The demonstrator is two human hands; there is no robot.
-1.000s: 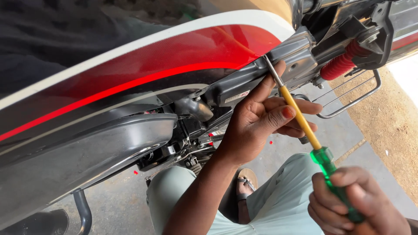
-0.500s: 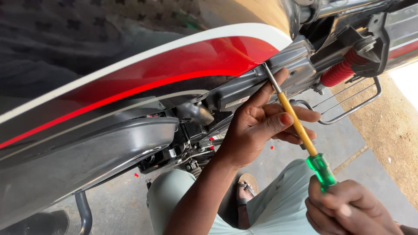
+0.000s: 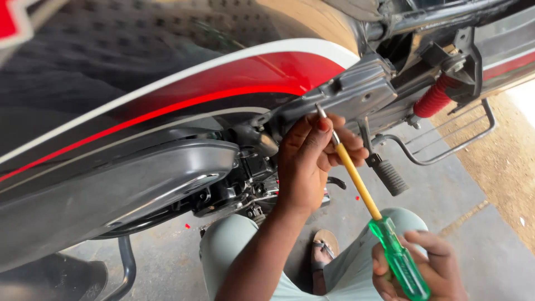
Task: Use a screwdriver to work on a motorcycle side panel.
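Gripping the screwdriver (image 3: 365, 195) by its green see-through handle, right hand (image 3: 426, 267) sits bottom right, fingers curled tight round it, wrist cut off by frame edge. Yellow shaft runs up-left; metal tip meets the grey frame bracket (image 3: 356, 95) of the motorcycle, just under the red/white/black side panel (image 3: 223, 89). Left hand (image 3: 312, 161) reaches up from centre bottom, forearm straight, thumb & fingertips pinched round the shaft near the tip, rest of fingers loosely bent. Exact tip contact pt is hard to make out behind the thumb. Right of bracket: black footpeg (image 3: 388, 175), red shock spring (image 3: 434, 97), grey rack bars. Left: dark engine cover (image 3: 139, 189). Below: pale green trousers (image 3: 234, 251), sandal (image 3: 325, 245) on concrete floor (image 3: 446, 195).
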